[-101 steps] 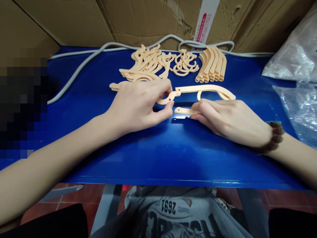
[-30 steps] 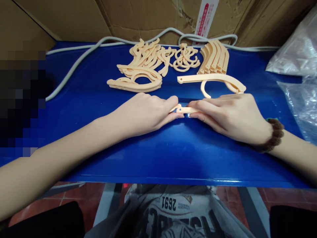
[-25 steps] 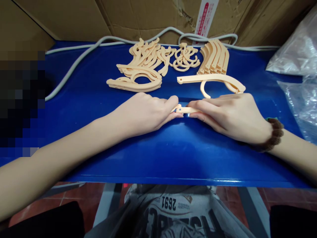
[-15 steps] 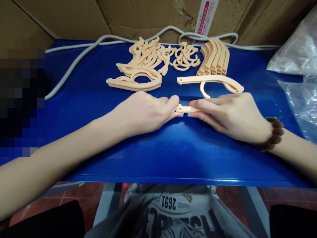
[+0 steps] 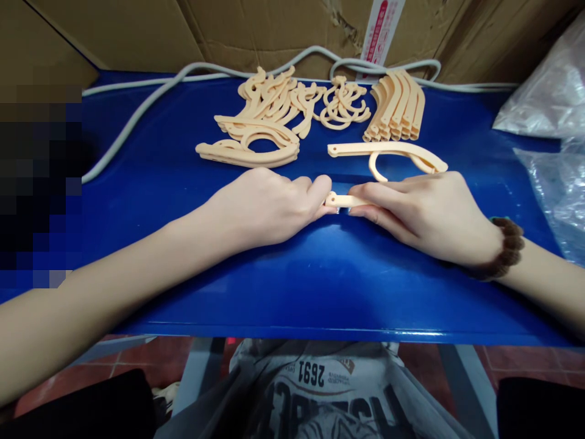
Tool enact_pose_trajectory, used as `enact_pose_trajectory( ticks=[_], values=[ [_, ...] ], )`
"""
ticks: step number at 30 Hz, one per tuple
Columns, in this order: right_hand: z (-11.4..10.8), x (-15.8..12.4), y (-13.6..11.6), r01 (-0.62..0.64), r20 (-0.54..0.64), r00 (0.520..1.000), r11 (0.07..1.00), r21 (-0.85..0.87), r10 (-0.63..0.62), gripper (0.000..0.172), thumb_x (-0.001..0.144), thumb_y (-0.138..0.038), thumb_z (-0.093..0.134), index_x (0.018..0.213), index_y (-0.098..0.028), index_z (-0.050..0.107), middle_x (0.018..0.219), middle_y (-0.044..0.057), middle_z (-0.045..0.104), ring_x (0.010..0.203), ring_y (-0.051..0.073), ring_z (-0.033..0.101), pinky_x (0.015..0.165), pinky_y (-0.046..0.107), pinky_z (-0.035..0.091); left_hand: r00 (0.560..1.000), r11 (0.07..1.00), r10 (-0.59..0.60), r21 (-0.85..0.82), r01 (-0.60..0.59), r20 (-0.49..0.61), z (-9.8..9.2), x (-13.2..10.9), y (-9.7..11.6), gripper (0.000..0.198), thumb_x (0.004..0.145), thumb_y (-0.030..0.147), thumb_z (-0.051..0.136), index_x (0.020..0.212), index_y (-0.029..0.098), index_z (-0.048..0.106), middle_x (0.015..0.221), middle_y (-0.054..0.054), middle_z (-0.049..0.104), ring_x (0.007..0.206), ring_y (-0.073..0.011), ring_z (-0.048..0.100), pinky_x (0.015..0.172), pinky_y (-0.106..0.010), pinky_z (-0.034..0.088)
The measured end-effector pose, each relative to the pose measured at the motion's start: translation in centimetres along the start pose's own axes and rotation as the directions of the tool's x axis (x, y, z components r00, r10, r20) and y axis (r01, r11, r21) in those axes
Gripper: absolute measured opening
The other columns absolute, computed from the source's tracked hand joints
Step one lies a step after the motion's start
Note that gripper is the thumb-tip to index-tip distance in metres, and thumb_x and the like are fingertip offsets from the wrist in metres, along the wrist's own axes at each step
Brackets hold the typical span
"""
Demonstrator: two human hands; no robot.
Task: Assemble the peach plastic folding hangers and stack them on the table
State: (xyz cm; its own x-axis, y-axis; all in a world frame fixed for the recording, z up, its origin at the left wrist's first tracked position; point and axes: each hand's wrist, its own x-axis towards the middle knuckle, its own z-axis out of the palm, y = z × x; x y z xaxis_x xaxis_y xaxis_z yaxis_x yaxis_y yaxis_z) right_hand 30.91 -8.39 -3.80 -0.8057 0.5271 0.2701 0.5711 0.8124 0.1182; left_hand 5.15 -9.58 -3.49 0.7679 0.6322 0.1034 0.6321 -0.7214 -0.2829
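Observation:
In front of me, both hands pinch a small-looking beige plastic folding-hanger arm (image 5: 345, 200), its hinge end with a hole showing between my fingertips. My left hand (image 5: 274, 204) is closed on the hinge end; whether a second piece is in its fingers is hidden. My right hand (image 5: 411, 204) is closed round the arm's longer part, mostly covered by the fingers. Just behind my right hand lies another hanger arm (image 5: 375, 148) with a curved hook (image 5: 375, 167) beneath it. Beyond my left hand rest assembled-looking folding hangers (image 5: 247, 157).
At the back of the blue table (image 5: 292, 286) lie a heap of hanger arms (image 5: 269, 97), a pile of hooks (image 5: 340, 107) and a stack of curved arms (image 5: 397, 107). A white cable (image 5: 150, 110) runs behind them. Clear plastic bags (image 5: 548, 91) stand right, cardboard (image 5: 274, 30) behind.
Both hands keep nearly the same place and grip. The hanger arm behind my right hand has shifted very slightly.

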Motion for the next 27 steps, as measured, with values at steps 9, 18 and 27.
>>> enact_pose_trajectory(
  ticks=[9, 18, 27],
  values=[
    [-0.2, 0.2, 0.4, -0.019, 0.072, 0.997, 0.984, 0.174, 0.007, 0.05, 0.116, -0.047, 0.034, 0.115, -0.019, 0.075, 0.077, 0.004, 0.073, 0.068, 0.019, 0.066, 0.062, 0.028, 0.034, 1.0, 0.998, 0.019, 0.067, -0.019, 0.002, -0.7, -0.1, 0.4, 0.047, 0.115, 0.029, 0.028, 0.105, 0.013, 0.071, 0.071, -0.01, 0.067, 0.053, -0.0235, 0.059, 0.045, -0.034, 0.019],
    [-0.5, 0.2, 0.3, -0.039, 0.093, 0.995, 0.979, 0.2, 0.02, 0.055, 0.116, -0.052, 0.032, 0.114, -0.02, 0.076, 0.074, 0.004, 0.071, 0.066, 0.019, 0.064, 0.062, 0.03, 0.033, 1.0, 0.998, -0.016, 0.056, 0.015, 0.017, -1.6, -0.1, 0.6, 0.051, 0.115, 0.032, 0.029, 0.098, 0.014, 0.073, 0.072, -0.011, 0.066, 0.059, -0.0244, 0.06, 0.048, -0.033, 0.019],
    [-0.2, -0.1, 0.0, 0.017, 0.015, 1.0, 0.998, 0.06, -0.018, 0.053, 0.118, -0.046, 0.032, 0.109, -0.02, 0.077, 0.083, 0.005, 0.078, 0.07, 0.018, 0.067, 0.062, 0.031, 0.029, 0.984, 0.999, 0.036, 0.015, -0.033, -0.176, -0.2, -0.5, -0.2, 0.05, 0.116, 0.037, 0.032, 0.093, 0.016, 0.072, 0.072, -0.009, 0.067, 0.06, -0.0224, 0.062, 0.051, -0.033, 0.017]
  ],
)
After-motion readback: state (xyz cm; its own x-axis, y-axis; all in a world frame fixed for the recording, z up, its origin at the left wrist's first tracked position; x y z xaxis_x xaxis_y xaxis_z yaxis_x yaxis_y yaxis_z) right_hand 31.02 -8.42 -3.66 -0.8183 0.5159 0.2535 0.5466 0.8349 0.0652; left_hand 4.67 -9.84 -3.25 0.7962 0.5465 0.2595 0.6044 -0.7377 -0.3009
